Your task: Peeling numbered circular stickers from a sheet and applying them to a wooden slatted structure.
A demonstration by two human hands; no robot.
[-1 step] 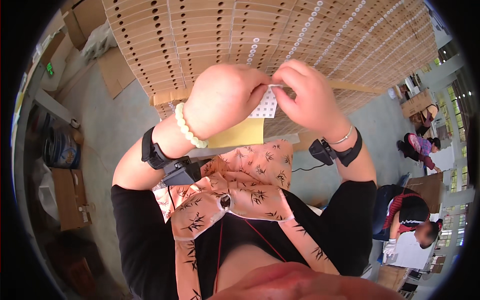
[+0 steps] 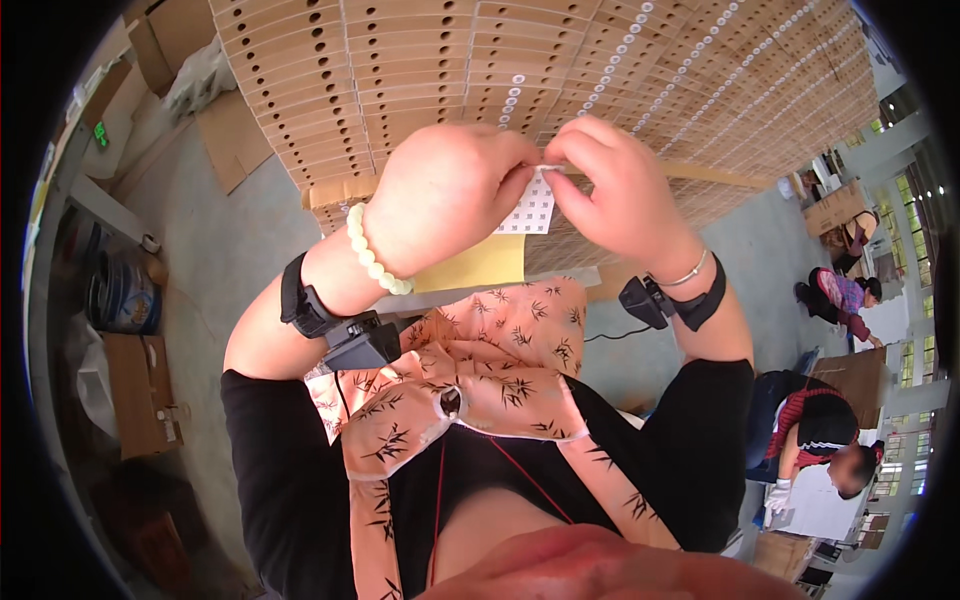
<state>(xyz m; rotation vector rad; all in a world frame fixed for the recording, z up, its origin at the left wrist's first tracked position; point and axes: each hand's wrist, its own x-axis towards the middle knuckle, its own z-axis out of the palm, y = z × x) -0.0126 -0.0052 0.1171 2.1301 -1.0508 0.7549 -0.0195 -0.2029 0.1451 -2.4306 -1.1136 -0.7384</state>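
Note:
Both of my hands are raised close together in front of the stacked cardboard boxes. Between them is a white sticker sheet (image 2: 530,213) printed with rows of small dark squares. My left hand (image 2: 447,195) pinches its upper edge, thumb and fingers pressed together. At the top right corner of the same sheet, the thumb and forefinger of my right hand (image 2: 618,190) close on the edge. The fingertips nearly meet, and whatever small piece lies right between them is too hidden to tell. Below the sheet a yellow sheet (image 2: 480,264) shows, partly covered by my left hand and wrist.
A large stack of brown boxes (image 2: 410,85) with round holes, some with white round stickers, rises ahead. Flat cardboard (image 2: 232,145) and a dark bucket (image 2: 125,295) are on the left. People work at tables on the right, one wearing a white glove (image 2: 778,495).

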